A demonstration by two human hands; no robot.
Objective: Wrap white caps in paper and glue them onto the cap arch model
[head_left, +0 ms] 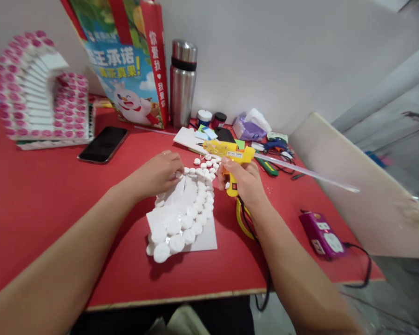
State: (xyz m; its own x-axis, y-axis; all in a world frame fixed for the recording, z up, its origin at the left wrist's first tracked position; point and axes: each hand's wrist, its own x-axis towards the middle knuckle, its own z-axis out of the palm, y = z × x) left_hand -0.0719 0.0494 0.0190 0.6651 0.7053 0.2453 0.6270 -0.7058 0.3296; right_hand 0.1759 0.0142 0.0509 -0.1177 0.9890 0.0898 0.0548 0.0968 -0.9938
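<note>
A white craft piece [170, 204], its curved edges lined with round white discs, stands over a flat white sheet [208, 238] in front of me. My left hand [160, 173] is at its upper left edge, fingers closed in a pinch on a small white disc, partly hidden by the fingertips. My right hand [243, 177] grips the handle of a yellow hot glue gun [225, 149], whose nozzle points left above the loose white discs [206, 164]. A long clear glue stick [310, 175] sticks out of the gun's back. The nozzle is apart from the craft piece.
A pink-and-white disc-covered craft [12, 104], a phone [104, 144], a printed bag [125, 70] and a steel flask [183, 88] stand left and behind. Behind the gun lie a tissue pack [249, 128] and a green cutter [266, 164]. A purple power box [323, 235] sits right.
</note>
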